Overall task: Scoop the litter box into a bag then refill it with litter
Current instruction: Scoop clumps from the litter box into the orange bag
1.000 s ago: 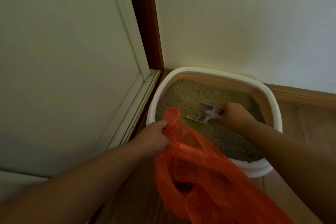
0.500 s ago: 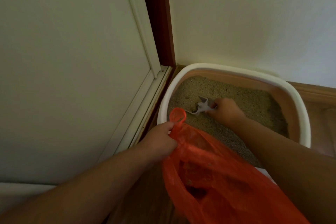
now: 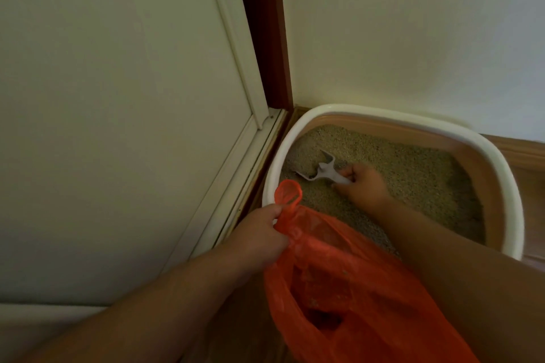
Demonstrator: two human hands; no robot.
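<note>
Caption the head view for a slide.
Right hand digs scoop into litter box; left hand holds orange bag open.

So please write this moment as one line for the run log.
phase: scooping | left hand: holds orange bag by its handle | right hand: holds scoop in litter | litter box: in corner
</note>
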